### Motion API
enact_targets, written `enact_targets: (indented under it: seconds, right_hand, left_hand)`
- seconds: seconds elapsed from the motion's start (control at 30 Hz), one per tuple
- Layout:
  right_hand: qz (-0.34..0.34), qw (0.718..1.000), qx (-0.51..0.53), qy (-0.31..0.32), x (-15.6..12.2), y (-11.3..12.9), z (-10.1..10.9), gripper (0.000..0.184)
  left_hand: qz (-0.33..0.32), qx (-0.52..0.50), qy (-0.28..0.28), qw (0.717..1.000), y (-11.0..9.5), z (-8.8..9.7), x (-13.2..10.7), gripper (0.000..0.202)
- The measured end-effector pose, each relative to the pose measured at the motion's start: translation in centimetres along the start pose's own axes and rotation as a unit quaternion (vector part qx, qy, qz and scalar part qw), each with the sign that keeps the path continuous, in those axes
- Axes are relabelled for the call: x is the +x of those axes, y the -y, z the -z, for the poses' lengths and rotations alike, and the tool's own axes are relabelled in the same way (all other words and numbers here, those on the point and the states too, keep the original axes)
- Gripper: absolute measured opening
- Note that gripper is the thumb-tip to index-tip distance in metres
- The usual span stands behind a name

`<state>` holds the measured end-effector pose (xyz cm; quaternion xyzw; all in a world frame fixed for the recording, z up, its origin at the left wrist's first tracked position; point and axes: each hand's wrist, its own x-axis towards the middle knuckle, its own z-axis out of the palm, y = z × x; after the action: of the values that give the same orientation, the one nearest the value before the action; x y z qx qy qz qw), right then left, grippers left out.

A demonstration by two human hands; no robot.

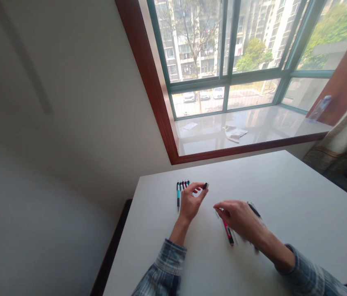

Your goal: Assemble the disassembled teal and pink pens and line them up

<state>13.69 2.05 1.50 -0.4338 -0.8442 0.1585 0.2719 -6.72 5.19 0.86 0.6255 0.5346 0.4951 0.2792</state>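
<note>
Between the thumb and forefinger of my left hand [191, 204] is a small black piece [205, 186] with a pale end, held up over the table. Just beyond that hand, several pens [178, 193] lie side by side in a row, partly covered by my fingers. My right hand [236, 216] is closed in a pinch to the right; whatever its fingertips hold, if anything, is too small to make out. Under this hand lie a pink and black pen piece [227, 232] and thin clear pieces. More black and clear pen parts [255, 209] show past its far side, partly hidden.
The white table [157, 230] has its left edge near a plain wall [68, 164]. Beyond the far edge, a wood-framed window sill [207, 137] holds a crumpled white cloth [235, 133]. A curtain [339, 135] hangs at the right.
</note>
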Motion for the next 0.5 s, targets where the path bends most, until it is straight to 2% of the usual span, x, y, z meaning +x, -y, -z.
enact_targets:
  seconds: [0.17,0.3,0.5]
  right_hand:
    - [-0.012,0.998,-0.066,0.015,-1.4,0.4,-0.8,0.028]
    - [-0.021,0.992,-0.108,0.053,-1.6,0.5,-1.2,0.025]
    - [-0.016,0.991,-0.105,0.077,-1.6,0.8,-1.5,0.021]
  left_hand:
    - [0.003,0.005,-0.002,1.0,0.0,0.0,-0.1,0.018]
    - [0.001,0.005,-0.004,1.0,0.1,0.0,-0.1,0.019]
    - [0.004,0.006,-0.003,1.0,0.3,0.0,-0.1,0.021]
